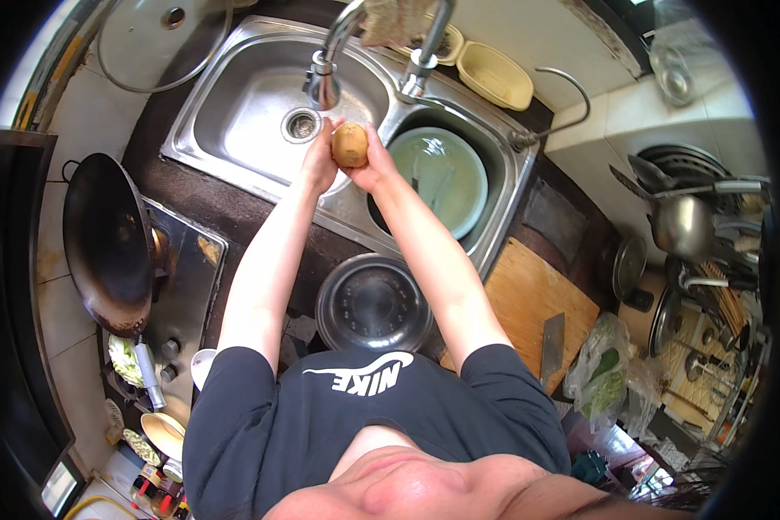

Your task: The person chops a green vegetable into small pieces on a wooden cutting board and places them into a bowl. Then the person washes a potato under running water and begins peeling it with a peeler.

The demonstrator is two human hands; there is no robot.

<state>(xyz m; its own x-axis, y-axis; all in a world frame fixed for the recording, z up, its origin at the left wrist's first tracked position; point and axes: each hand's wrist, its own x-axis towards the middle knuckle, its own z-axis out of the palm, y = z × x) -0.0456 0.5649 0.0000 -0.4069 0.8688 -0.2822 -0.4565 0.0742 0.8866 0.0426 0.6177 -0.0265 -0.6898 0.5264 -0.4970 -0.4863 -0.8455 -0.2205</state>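
A round brown potato (350, 145) is held between my two hands over the inner edge of the left basin of a stainless steel double sink (247, 78). My left hand (321, 159) has its fingers against the potato's left side. My right hand (373, 162) cups its right side and underside. Just above them hangs the chrome faucet head (324, 88); whether water runs from it I cannot tell. The drain (301, 125) lies left of the potato. In the right basin sits a pale green plastic tub (474, 195) holding cloudy water and something long, hard to make out.
A black wok (107, 247) stands tilted on the gas stove (192, 286) at left. A dark metal bowl (374, 302) is below the sink. At right, a cleaver (552, 348) rests on a wooden cutting board (526, 292). Yellow plastic containers (496, 75) line the wall behind the sink.
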